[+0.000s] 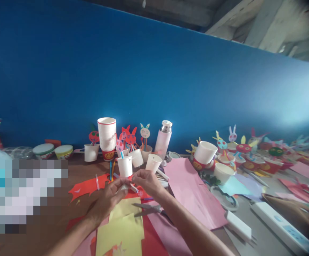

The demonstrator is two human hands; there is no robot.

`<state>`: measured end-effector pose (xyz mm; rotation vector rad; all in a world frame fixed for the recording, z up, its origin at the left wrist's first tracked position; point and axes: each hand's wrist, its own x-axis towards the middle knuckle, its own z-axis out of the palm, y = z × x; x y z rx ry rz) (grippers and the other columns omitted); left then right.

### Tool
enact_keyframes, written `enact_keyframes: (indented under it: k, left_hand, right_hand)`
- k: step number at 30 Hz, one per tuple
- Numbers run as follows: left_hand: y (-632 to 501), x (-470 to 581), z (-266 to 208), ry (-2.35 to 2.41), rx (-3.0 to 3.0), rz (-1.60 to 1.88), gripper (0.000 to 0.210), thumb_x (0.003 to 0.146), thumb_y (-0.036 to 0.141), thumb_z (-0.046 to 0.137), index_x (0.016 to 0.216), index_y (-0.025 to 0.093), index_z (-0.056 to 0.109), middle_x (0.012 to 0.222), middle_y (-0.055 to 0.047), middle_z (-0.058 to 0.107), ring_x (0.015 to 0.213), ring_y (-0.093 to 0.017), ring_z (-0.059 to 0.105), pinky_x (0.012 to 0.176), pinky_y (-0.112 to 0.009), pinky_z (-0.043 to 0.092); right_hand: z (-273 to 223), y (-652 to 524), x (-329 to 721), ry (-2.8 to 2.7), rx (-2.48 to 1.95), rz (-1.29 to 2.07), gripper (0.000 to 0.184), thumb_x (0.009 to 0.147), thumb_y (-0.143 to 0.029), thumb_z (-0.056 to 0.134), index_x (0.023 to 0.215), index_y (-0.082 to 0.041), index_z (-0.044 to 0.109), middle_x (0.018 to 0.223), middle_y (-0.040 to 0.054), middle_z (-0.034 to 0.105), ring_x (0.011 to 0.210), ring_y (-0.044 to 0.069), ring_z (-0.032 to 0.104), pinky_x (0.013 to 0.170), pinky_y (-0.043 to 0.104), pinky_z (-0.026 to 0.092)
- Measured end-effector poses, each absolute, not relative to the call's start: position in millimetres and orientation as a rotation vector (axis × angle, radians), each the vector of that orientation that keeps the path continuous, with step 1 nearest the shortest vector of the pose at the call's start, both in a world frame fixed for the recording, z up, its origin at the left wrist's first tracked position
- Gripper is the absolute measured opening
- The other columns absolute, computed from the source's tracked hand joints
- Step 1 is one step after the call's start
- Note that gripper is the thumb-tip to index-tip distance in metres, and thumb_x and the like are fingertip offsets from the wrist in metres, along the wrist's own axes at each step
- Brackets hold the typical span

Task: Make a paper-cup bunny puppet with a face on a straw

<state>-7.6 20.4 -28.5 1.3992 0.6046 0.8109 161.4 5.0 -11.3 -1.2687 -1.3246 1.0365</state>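
Observation:
My left hand [117,190] is closed, with a small white stick-like piece [134,188] poking out by its fingertips; its kind is not clear. Close against it, my right hand [149,180] pinches at the same spot, and what lies between its fingers is too small to make out. Just behind the hands stands a white paper cup [124,166] with a pink paper rabbit head [119,144] on a straw. Another white cup [153,162] tilts behind my right hand. Scissors [150,209] lie open below the hands, on yellow paper [122,229].
A tall stack of paper cups [107,133] and a thermos [163,139] stand along the blue partition [133,78]. Pink paper [190,192] lies right of my hands. Further right are a tape roll [225,199], a charger [239,225], a power strip [282,227] and several rabbit cups.

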Motion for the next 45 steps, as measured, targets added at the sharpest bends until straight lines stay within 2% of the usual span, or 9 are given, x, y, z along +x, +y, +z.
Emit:
enact_keyframes:
  k: [4,10,16,21,26,30,37,45]
  left_hand:
    - [20,-8,-28,0.609,1.411,0.813,0.011,0.080,0.026,0.057,0.089,0.019,0.058,0.095,-0.007,0.070,0.095,-0.022,0.060,0.086,-0.036,0.042]
    - [19,-6,-21,0.598,1.388,0.817,0.018,0.078,0.035,0.060,0.085,0.018,0.061,0.091,-0.008,0.068,0.092,-0.023,0.059,0.084,-0.035,0.042]
    - [16,-7,-16,0.705,1.303,0.828,0.021,0.069,0.035,0.067,0.082,0.019,0.063,0.083,-0.004,0.068,0.075,-0.017,0.059,0.069,-0.026,0.043]
    - [15,-5,-16,0.719,1.254,0.843,0.018,0.067,0.034,0.068,0.077,0.019,0.064,0.071,-0.001,0.066,0.062,-0.013,0.054,0.061,-0.024,0.040]
    - [17,-4,-21,0.746,1.243,0.870,0.015,0.069,0.031,0.066,0.077,0.019,0.064,0.075,-0.002,0.066,0.067,-0.015,0.054,0.064,-0.025,0.040]
    - [20,-5,-24,0.765,1.276,0.854,0.014,0.071,0.031,0.064,0.078,0.019,0.065,0.074,-0.001,0.065,0.064,-0.013,0.053,0.060,-0.023,0.039]
    - [22,-3,-26,0.854,1.201,0.849,0.016,0.070,0.035,0.065,0.071,0.019,0.067,0.061,0.002,0.063,0.055,-0.011,0.049,0.055,-0.021,0.036]
    - [22,-4,-29,0.794,1.160,0.824,0.016,0.070,0.034,0.067,0.074,0.019,0.069,0.064,0.001,0.066,0.062,-0.013,0.055,0.060,-0.021,0.039]
  right_hand:
    - [-14,7,163,-1.296,-1.267,1.073,0.009,0.070,-0.021,0.059,0.064,-0.015,0.062,0.057,-0.0012,0.060,0.055,0.011,0.056,0.053,0.021,0.041]
    - [-12,6,161,-1.273,-1.242,1.134,0.011,0.070,-0.021,0.057,0.062,-0.015,0.061,0.056,-0.0012,0.060,0.051,0.010,0.054,0.051,0.020,0.040]
    - [-9,5,162,-1.295,-1.215,1.180,0.013,0.071,-0.023,0.057,0.064,-0.013,0.062,0.056,-0.0012,0.060,0.051,0.009,0.054,0.052,0.020,0.040]
    - [-8,5,163,-1.332,-1.208,1.190,0.018,0.073,-0.027,0.058,0.065,-0.013,0.063,0.056,-0.0007,0.060,0.052,0.009,0.053,0.053,0.020,0.039]
    - [-7,4,164,-1.354,-1.206,1.201,0.021,0.075,-0.030,0.058,0.065,-0.013,0.064,0.058,-0.0001,0.060,0.054,0.010,0.054,0.054,0.021,0.039]
    - [-8,4,164,-1.353,-1.202,1.217,0.021,0.075,-0.031,0.058,0.066,-0.013,0.064,0.056,-0.0007,0.059,0.052,0.010,0.052,0.053,0.021,0.038]
    - [-10,4,162,-1.385,-1.204,1.195,0.018,0.074,-0.026,0.056,0.062,-0.013,0.062,0.054,-0.0019,0.056,0.052,0.008,0.049,0.052,0.020,0.036]
    - [-6,2,161,-1.385,-1.229,1.166,0.017,0.073,-0.024,0.055,0.062,-0.014,0.064,0.053,-0.0022,0.056,0.053,0.009,0.049,0.053,0.020,0.036]
